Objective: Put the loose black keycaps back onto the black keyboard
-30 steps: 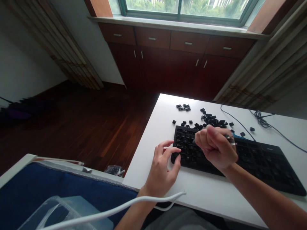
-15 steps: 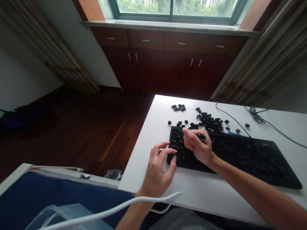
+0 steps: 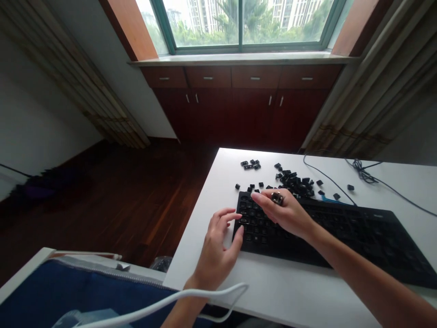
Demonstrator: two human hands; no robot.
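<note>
A black keyboard lies across the white table, with its key field on the left partly stripped to bare sockets. My left hand rests at its left end, fingers apart and curved, the fingertips at the keyboard's edge. Above the upper left keys, my right hand is closed, thumb and fingers pressed together and pointing left. A small dark, shiny object shows in its grip; its exact kind cannot be made out. Behind the keyboard lies a heap of loose black keycaps, partly hidden by my right hand.
A smaller group of keycaps sits near the far left of the white table. A blue strip lies behind the keyboard. Black cable is bundled at the back right. A white cable crosses my left forearm.
The view has tilted up, showing more window. My right hand has shifted slightly left over the keys, still closed. My left hand stays by the keyboard's left end, its fingers a little farther out.
</note>
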